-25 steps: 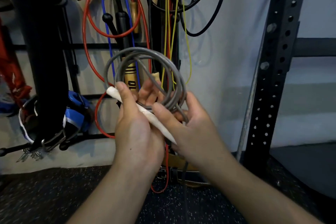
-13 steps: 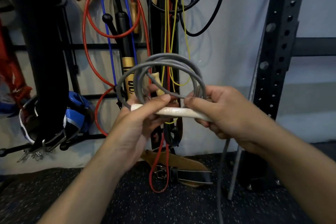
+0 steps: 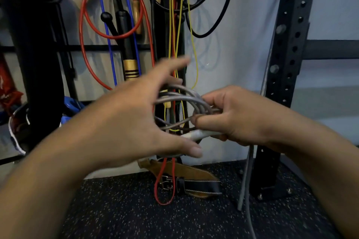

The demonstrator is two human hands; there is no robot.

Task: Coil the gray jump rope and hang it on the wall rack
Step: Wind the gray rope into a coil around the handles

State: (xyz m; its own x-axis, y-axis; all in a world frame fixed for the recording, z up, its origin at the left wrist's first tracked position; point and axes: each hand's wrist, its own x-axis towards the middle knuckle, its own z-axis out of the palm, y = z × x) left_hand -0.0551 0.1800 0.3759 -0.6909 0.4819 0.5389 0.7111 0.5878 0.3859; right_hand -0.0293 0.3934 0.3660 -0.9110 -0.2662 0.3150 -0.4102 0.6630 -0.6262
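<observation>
The gray jump rope [image 3: 180, 96] is wound into several loops at chest height in front of the wall rack [image 3: 108, 47]. My right hand [image 3: 233, 116] grips the loops together with the rope's white handle [image 3: 200, 134]. A loose gray tail [image 3: 247, 184] hangs from that hand toward the floor. My left hand [image 3: 136, 120] is spread wide and blurred, its fingers straight, just left of the coil and in front of part of it. It holds nothing.
Red, blue, yellow and black ropes [image 3: 116, 15] hang on the rack behind the coil. A brown leather belt [image 3: 186, 178] lies on the speckled black floor. A black perforated steel upright [image 3: 287, 60] stands at the right. Dark gear hangs at the far left.
My left hand has let go of the white handle and spread open. My right hand now holds coil and handle alone, and the bundle has dropped lower.
</observation>
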